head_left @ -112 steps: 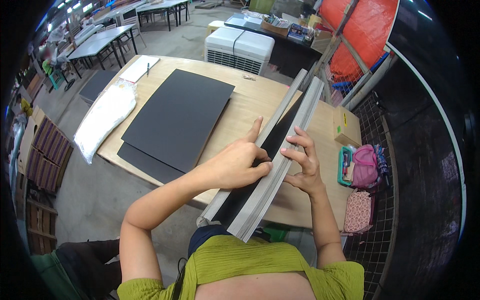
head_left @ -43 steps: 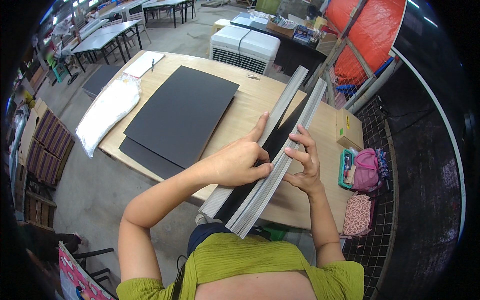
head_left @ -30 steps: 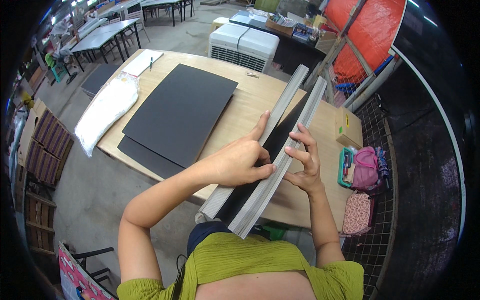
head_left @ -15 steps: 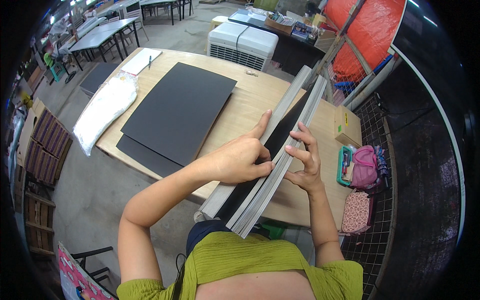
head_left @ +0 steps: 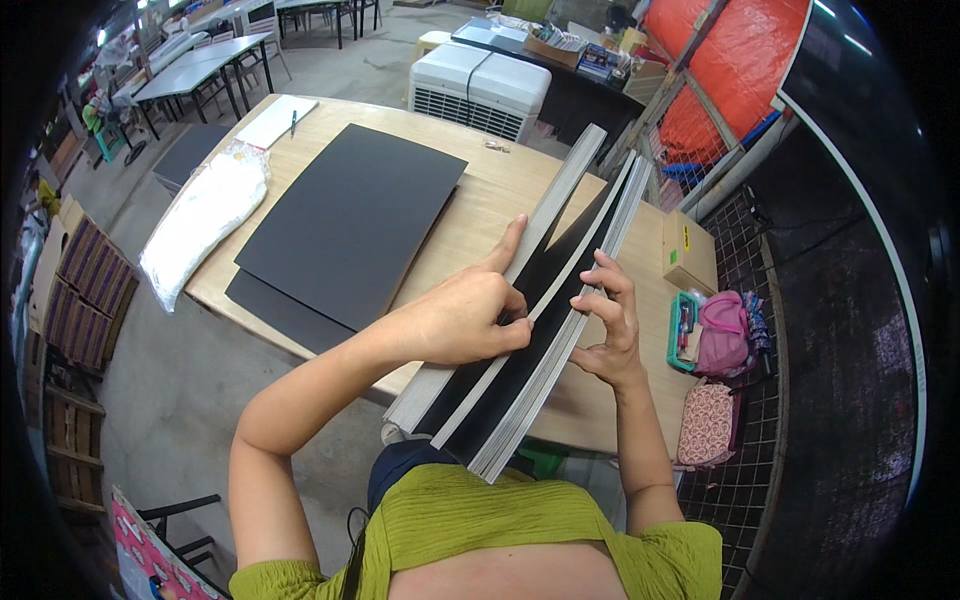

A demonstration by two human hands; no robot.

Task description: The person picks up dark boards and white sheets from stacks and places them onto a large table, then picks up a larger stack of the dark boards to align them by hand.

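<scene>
A thick stack of black boards with grey edges (head_left: 532,385) stands on edge over the near right of the table, parted into sections with black faces showing in the gaps. My left hand (head_left: 465,318) reaches in from the left. Its index finger stretches along the left section (head_left: 562,195), while its thumb and curled fingers pinch a thin middle section. Around the right section, my right hand (head_left: 615,335) is closed, fingertips on the upper edges and thumb lower down. Flat on the table to the left lie large black boards (head_left: 350,220), the upper one askew over those beneath.
On the wooden table (head_left: 480,190) are a white plastic-wrapped bundle (head_left: 205,220), a white pad (head_left: 277,121), a pen (head_left: 293,123) and small metal pieces (head_left: 495,146). Along the right edge sit a cardboard box (head_left: 690,255), a teal tray (head_left: 683,330), a pink bag (head_left: 725,335) and a patterned pouch (head_left: 708,425).
My left hand has drawn the thin middle section leftward, away from the right section, so a wide black gap now shows between them. My right hand keeps its hold.
</scene>
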